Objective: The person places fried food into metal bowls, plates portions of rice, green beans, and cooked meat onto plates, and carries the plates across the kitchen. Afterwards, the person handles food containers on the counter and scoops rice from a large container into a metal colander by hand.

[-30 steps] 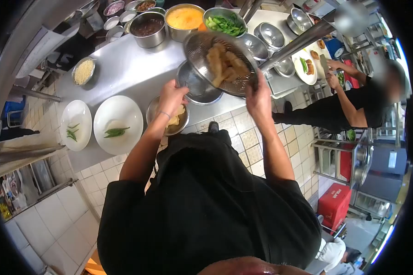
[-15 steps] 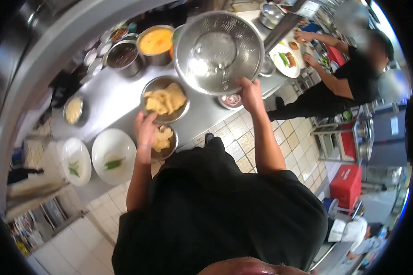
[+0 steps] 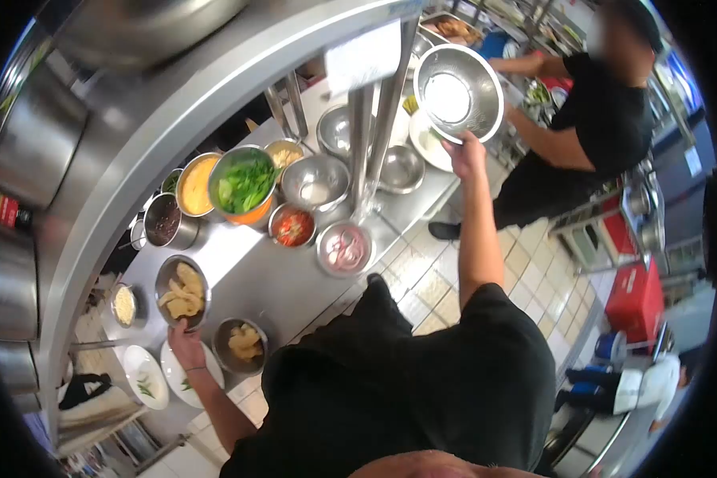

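My left hand (image 3: 186, 344) grips the near rim of a metal bowl (image 3: 162, 275) holding several pale yellow, irregular pieces (image 3: 185, 296) that I cannot identify. Beside it, to the right, is a smaller metal bowl (image 3: 223, 336) with similar pieces. My right hand (image 3: 465, 151), arm stretched out, has its fingers closed on the rim of a metal colander (image 3: 488, 94). The colander is held up in the air, tilted with its inside toward me, over the counter's right end. Only a bright reflection shows inside it.
Bowls of green leaves (image 3: 243, 182), chopped red pieces (image 3: 293, 227) and sliced onion (image 3: 346, 247) line the steel counter (image 3: 267, 287). White plates (image 3: 145, 378) lie at the left. Upright poles (image 3: 364, 143) and an overhead shelf edge (image 3: 80, 159) obstruct. A co-worker (image 3: 605, 119) stands right.
My right hand has carried the colander away to the right, toward the co-worker. The bowl under my left hand has shifted left along the counter. My view has swung, showing more bowls.
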`<act>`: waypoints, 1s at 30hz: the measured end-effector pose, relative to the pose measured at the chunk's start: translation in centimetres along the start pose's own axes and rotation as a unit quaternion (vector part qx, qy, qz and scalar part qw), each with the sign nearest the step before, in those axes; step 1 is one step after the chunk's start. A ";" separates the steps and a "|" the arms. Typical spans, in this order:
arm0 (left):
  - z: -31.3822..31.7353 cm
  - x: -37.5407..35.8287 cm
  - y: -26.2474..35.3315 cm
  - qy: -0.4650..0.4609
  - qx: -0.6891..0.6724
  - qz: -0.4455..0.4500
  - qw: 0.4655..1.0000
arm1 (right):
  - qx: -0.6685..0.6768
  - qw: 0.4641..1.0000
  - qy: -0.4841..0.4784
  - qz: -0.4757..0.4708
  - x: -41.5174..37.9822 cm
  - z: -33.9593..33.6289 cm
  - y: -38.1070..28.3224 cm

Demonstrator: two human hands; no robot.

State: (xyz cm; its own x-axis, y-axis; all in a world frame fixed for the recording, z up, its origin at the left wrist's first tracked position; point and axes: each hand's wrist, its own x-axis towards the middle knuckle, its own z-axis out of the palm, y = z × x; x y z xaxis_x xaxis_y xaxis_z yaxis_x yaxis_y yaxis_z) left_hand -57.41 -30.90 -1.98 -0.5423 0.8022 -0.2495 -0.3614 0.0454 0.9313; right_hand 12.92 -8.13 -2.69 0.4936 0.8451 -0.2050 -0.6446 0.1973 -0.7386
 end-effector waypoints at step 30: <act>-13.7 16.1 -2.2 0.193 -0.005 0.014 0.981 | 0.011 0.947 -0.267 0.176 -13.8 -2.0 4.7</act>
State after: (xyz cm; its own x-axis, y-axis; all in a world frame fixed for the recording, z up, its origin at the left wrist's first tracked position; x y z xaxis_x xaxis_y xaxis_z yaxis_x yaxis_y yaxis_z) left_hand -75.72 -26.25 -11.66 -0.7983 0.5179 -0.3073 -0.3480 0.0198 0.9373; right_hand 4.28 -19.84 -4.58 -0.1164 0.9901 -0.0781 -0.7299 -0.1386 -0.6693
